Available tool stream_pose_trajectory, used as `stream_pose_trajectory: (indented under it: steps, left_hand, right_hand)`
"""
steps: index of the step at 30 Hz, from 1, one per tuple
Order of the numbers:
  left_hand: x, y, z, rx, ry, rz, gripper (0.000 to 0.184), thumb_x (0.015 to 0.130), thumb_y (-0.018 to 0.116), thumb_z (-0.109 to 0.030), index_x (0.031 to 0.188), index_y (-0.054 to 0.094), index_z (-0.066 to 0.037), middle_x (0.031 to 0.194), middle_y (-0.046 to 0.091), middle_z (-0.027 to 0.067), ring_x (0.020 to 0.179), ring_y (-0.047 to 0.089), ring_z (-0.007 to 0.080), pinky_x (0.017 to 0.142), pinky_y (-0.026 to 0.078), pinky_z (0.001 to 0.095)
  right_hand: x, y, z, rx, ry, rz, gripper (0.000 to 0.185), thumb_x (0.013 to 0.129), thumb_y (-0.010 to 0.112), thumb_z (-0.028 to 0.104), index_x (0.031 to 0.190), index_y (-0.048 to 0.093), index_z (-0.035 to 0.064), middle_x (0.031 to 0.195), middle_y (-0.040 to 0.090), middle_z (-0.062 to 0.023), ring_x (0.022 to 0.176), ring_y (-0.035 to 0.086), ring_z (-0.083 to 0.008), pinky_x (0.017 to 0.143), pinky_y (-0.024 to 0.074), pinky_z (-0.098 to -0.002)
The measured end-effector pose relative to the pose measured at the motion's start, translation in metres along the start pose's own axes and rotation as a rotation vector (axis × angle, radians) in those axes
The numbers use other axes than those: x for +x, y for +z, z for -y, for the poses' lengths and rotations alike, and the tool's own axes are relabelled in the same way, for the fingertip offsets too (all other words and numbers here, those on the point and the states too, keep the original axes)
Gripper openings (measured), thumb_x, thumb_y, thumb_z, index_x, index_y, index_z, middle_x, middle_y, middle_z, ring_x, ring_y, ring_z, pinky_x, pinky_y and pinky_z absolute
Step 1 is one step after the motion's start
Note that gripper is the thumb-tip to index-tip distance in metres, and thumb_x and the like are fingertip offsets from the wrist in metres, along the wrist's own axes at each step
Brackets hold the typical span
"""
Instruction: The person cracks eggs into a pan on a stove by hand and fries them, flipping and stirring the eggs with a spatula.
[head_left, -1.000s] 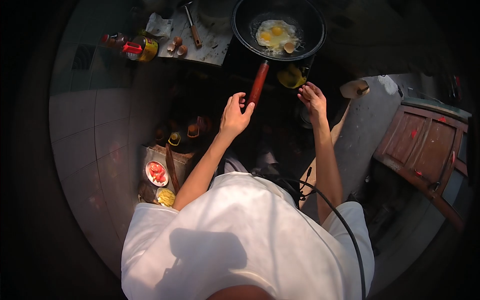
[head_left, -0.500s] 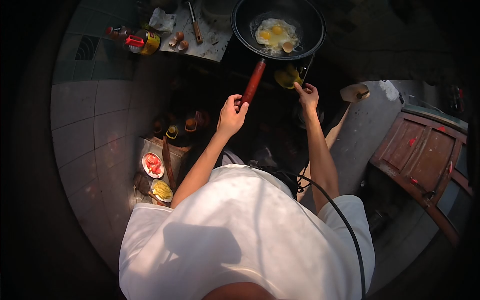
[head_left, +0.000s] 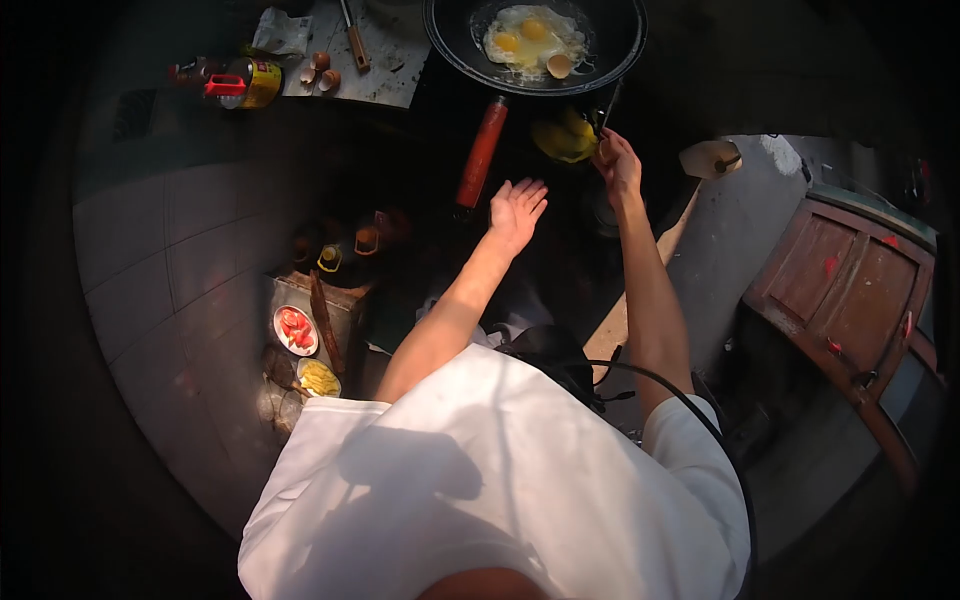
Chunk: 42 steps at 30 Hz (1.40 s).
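Note:
A black wok (head_left: pixel 436 45) at the top holds frying eggs (head_left: pixel 530 38) with two yolks, and a piece of eggshell (head_left: pixel 558 66) lies on the egg white. My left hand (head_left: pixel 517 212) is open, palm up and fingers spread, just right of the wok's red handle (head_left: pixel 482 152) and apart from it. Below the wok's right side, my right hand (head_left: pixel 620 170) has its fingers curled together beside a blurred yellow-green object (head_left: pixel 563 136) and a thin pale edge. What those fingers grip, if anything, is hidden in shadow.
Cracked eggshells (head_left: pixel 328 80), a wooden-handled tool (head_left: pixel 357 45) and an oil bottle (head_left: pixel 262 84) stand left of the wok. Lower left are plates of cut tomato (head_left: pixel 296 328) and yellow pieces (head_left: pixel 320 378). A cable (head_left: pixel 690 395) crosses my right arm; a wooden cabinet door (head_left: pixel 850 290) is at right.
My left hand has let go of the wok's red handle, turned palm up and moved right. My right hand has shifted slightly right, beside the yellow-green object. The camera view has shifted a little.

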<state>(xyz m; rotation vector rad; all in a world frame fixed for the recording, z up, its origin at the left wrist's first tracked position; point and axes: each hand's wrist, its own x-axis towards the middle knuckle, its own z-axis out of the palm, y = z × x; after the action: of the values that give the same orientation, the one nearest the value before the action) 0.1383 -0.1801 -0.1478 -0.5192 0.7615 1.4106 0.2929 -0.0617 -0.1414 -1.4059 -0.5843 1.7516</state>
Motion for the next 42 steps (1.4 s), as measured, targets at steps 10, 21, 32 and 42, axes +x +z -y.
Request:
stream_pose_trajectory:
  steps: [10,21,32,42]
  left_hand:
    - [0.044,0.035,0.002,-0.404,0.003,-0.044,0.05,0.095,0.023,-0.035,0.133,0.042,-0.009,0.141,0.04,0.0079,0.131,0.035,0.0286,0.107,0.028,0.0473]
    - [0.043,0.047,-0.004,-0.294,-0.021,-0.031,0.052,0.095,0.024,-0.037,0.138,0.037,-0.01,0.146,0.034,0.0078,0.134,0.029,0.0286,0.111,0.019,0.0483]
    - [0.036,0.044,-0.004,-0.224,0.016,-0.133,0.056,0.095,0.027,-0.041,0.14,0.032,-0.008,0.148,0.028,0.0084,0.137,0.025,0.028,0.112,0.016,0.0486]
    - [0.04,0.055,0.015,-0.08,0.227,-0.097,0.074,0.09,0.037,-0.061,0.141,0.031,-0.007,0.146,0.031,0.0084,0.133,0.03,0.0248,0.11,0.022,0.041]
  right_hand:
    - [-0.007,0.007,0.0,-0.046,-0.098,-0.041,0.029,0.089,0.062,0.017,0.114,0.06,0.0021,0.098,0.063,-0.0054,0.084,0.062,-0.0143,0.072,0.0545,-0.0297]
    - [0.001,0.006,-0.008,-0.204,-0.321,0.002,0.027,0.092,0.059,0.018,0.113,0.06,-0.0002,0.086,0.059,0.0002,0.077,0.057,-0.0089,0.072,0.0518,-0.0258]
    - [0.015,-0.016,-0.032,0.257,0.032,0.111,0.042,0.095,0.052,0.031,0.124,0.051,0.0008,0.113,0.056,-0.0056,0.1,0.053,-0.0175,0.097,0.0391,-0.0378]
    - [-0.005,-0.008,-0.029,0.44,0.091,0.087,0.04,0.09,0.059,0.033,0.119,0.056,0.0052,0.112,0.057,-0.0043,0.102,0.052,-0.0176,0.093,0.0395,-0.0326]
